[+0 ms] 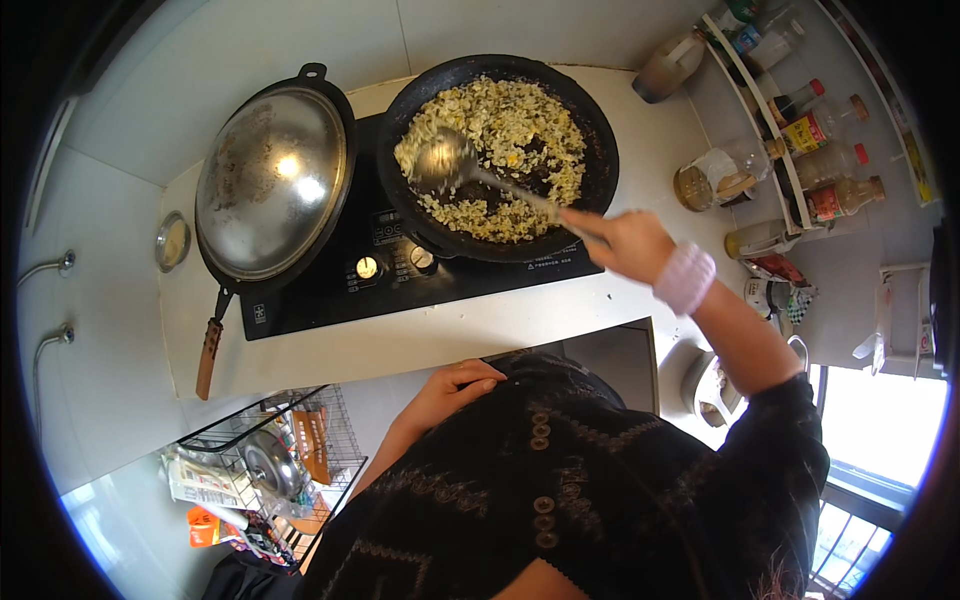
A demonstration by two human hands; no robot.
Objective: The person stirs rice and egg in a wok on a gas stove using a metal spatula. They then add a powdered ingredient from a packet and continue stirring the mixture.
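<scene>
My right hand [630,241], with a pink band at the wrist, is closed around the handle of a metal ladle [446,159]. The ladle's bowl, a little blurred, rests among yellow and white fried rice [517,112] at the left side of a black wok [604,172]. The wok sits on the right part of a black double induction cooktop [315,307]. My left hand [457,386] lies against the dark top at my waist, below the counter's edge, fingers loosely bent, holding nothing that shows. Left of the wok stands a second pan under a domed metal lid [274,180].
The pan's wooden handle [208,360] points towards me over the counter. A small round dish [173,241] stands at the left wall. Several bottles fill a rack [757,112] at the right, near a large oil bottle [697,187]. Below left is a wire basket [341,442].
</scene>
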